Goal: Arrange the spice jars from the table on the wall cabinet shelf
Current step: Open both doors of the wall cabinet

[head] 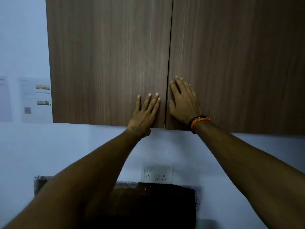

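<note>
Head view: left hand and right hand, fingers straight, flat on the shut left door and right door of the wall cabinet, holding nothing. Advice: hook fingertips under each bottom edge near the seam between the hands, pull evenly. Spice jars, table: unseen; posters far left of the left hand, text unreadable.

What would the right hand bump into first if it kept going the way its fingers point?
The right hand already lies flat on the right door, fingers pointing up and a little left. Sliding on, it would likely reach the gap between the doors.
</note>
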{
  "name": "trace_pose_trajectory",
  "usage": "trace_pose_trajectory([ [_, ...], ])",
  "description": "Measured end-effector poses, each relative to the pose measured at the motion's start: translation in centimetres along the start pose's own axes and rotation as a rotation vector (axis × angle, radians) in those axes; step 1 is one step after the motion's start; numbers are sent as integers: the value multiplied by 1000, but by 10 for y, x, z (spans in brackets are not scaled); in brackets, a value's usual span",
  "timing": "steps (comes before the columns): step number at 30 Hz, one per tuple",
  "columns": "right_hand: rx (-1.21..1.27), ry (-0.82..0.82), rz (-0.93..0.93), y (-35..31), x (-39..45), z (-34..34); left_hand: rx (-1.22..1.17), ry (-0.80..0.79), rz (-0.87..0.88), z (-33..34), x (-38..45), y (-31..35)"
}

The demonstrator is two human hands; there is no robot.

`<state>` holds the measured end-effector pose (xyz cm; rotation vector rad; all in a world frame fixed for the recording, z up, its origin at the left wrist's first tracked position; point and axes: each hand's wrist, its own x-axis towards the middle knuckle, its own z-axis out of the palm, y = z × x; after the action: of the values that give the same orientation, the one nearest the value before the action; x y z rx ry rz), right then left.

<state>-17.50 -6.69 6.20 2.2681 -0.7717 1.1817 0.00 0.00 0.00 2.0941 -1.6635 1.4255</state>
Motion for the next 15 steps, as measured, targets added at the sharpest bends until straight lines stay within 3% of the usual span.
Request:
trace_pose_trajectory([
  [15, 57, 133, -117, -7, 42, -9, 99, 82, 18, -2, 1, -8],
])
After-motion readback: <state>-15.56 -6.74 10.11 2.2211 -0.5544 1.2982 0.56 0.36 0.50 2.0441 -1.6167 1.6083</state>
